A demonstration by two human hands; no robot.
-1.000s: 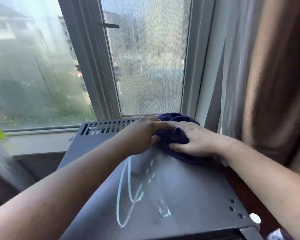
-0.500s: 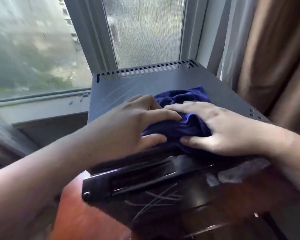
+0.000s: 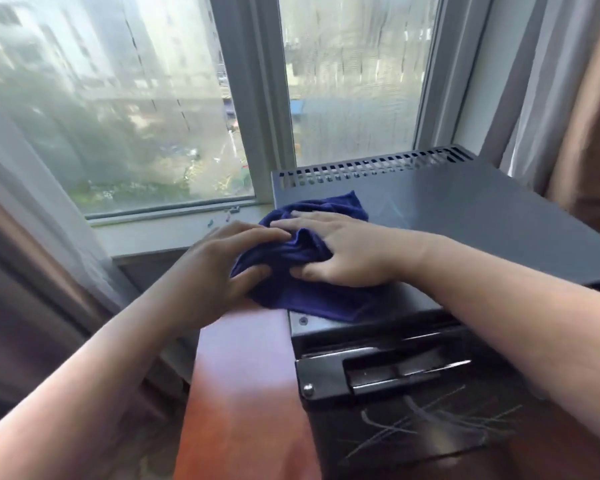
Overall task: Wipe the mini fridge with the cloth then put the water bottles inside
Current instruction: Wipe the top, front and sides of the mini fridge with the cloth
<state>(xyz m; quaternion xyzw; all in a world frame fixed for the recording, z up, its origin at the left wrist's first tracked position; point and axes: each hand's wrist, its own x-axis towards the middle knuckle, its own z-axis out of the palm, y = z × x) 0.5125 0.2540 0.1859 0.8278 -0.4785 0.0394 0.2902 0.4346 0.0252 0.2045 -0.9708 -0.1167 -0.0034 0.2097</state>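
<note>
Right hand (image 3: 340, 251) lies flat, fingers spread, palm pressing the blue cloth (image 3: 305, 271) down; left hand (image 3: 222, 268) pinches the bunched near-left part between thumb and fingers, likely to keep the wad together under pressure. Cloth sits on the front-left corner of the mini fridge (image 3: 465, 216) top, hanging over the edge, so that corner gets wiped. Fridge door is shut; window (image 3: 146, 109) behind. No water bottles in view.

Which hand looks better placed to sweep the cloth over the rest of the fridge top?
Probably the right hand. It lies flat on the bunched dark blue cloth, over the grey metal fridge top. The left hand only pinches the cloth's left edge, which hangs past the fridge's side.
</note>
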